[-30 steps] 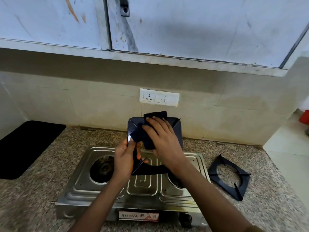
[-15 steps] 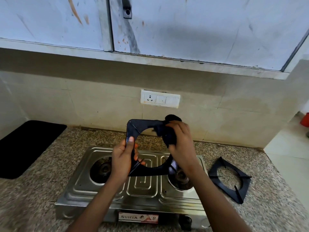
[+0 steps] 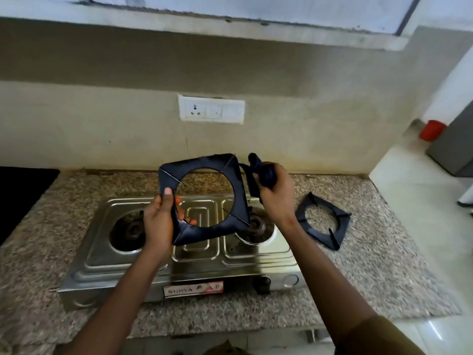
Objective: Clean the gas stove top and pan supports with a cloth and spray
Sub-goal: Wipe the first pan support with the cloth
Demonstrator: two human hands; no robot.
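Observation:
A steel two-burner gas stove [image 3: 256,262] sits on the granite counter, both burners bare. Above its middle I hold a black square pan support [image 3: 238,190] tilted up on edge, with my left hand [image 3: 160,221] gripping its lower left side. My right hand [image 3: 275,193] is closed around a bunched dark cloth [image 3: 263,171], just right of the support's upper right corner and apart from it. A second black pan support [image 3: 340,224] lies flat on the counter to the right of the stove. No spray bottle is visible.
A white socket plate [image 3: 211,108] is on the wall behind the stove. A black mat or sink area [image 3: 20,190] lies at the far left. The counter [image 3: 384,278] ends at the right, with floor, a red object [image 3: 432,129] and a grey appliance beyond.
My right hand with the cloth slid across the raised pan support from its middle to its right corner, then came off it to the right. The camera view tilted downward.

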